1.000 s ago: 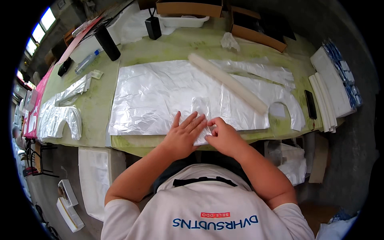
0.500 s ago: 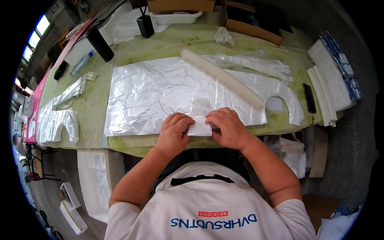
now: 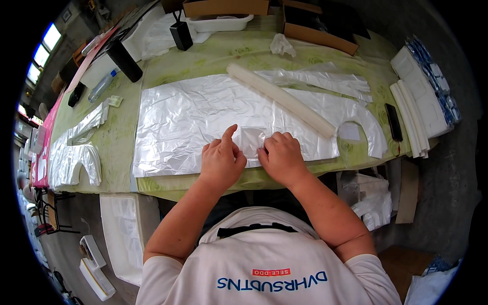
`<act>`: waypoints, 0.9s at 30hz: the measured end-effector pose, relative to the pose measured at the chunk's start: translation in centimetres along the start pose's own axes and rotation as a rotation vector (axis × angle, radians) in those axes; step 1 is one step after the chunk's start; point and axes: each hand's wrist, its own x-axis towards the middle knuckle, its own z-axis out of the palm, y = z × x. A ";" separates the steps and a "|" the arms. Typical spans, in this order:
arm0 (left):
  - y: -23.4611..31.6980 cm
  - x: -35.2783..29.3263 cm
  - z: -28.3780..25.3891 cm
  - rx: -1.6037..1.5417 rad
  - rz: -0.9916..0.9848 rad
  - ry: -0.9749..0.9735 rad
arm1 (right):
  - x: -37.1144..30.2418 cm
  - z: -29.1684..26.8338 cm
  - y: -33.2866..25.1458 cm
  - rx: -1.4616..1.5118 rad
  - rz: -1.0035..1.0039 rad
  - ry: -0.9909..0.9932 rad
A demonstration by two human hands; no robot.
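Observation:
A small folded packet of thin white plastic [image 3: 252, 141] lies between my hands near the table's front edge. Beneath it spreads a large, crinkled white plastic sheet [image 3: 185, 112], apron-shaped with a curved cut-out at its right end. My left hand [image 3: 222, 162] rests at the packet's left side, index finger stretched forward, the other fingers bent and holding nothing I can see. At the opposite side, my right hand [image 3: 281, 156] has its fingers curled, thumb and fingertips pinching the packet's edge. A pale roll or tube [image 3: 279, 99] lies diagonally across the sheet.
Farther left are a black cylinder [image 3: 124, 61], a plastic bottle [image 3: 102, 86] and another folded plastic piece [image 3: 76, 157]. A phone [image 3: 393, 122] and white stacked packs [image 3: 419, 94] lie right. Cardboard boxes [image 3: 320, 33] and a white tray [image 3: 221, 24] stand at the back.
Both hands have shifted slightly forward. My left hand has let go of the packet and raised its index finger. The packet now lies flatter and farther from the table edge.

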 end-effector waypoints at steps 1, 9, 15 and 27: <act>-0.3 -0.1 0.5 0.060 0.104 0.101 | 0.0 0.0 0.0 -0.001 0.001 -0.017; 0.1 0.6 2.1 0.324 0.370 -0.104 | 1.1 0.1 0.4 0.034 0.136 -0.112; 0.8 0.2 1.4 0.341 0.334 -0.104 | 1.4 -0.2 0.2 0.047 0.105 -0.101; -0.7 -11.6 3.3 -1.379 -0.717 -0.435 | 0.4 -2.2 -0.7 0.031 0.081 -0.310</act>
